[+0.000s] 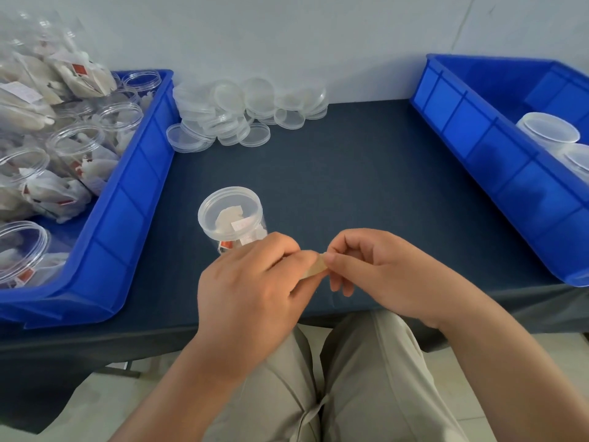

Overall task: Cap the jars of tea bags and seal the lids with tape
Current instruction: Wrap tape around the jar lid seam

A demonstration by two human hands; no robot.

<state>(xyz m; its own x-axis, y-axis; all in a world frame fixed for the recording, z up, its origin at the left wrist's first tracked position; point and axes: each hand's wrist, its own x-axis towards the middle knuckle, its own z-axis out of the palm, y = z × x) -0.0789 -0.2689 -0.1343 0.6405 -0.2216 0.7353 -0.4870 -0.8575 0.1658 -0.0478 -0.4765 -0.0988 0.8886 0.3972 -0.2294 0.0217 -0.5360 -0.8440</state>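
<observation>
The person is sitting at the dark table (350, 186), holding a short strip of tape (315, 269) between both hands just above its near edge. The tape is showing pale tan and half see-through, and part of it is hiding under the fingers. The left hand (251, 282) is pinching one end with curled fingers, and the right hand (382, 272) is pinching the other between thumb and forefinger.

Just beyond the left hand a clear round jar (231, 215) is standing upright on the cloth. Its cloudy lid is sitting on top, with white tea bags and red tags showing through.

Loose lids (248, 113) are lying heaped by the wall. Open jars (76, 145) are crowding the left blue bin (127, 199), and capped jars (546, 130) are sitting in the right blue bin (497, 161).
</observation>
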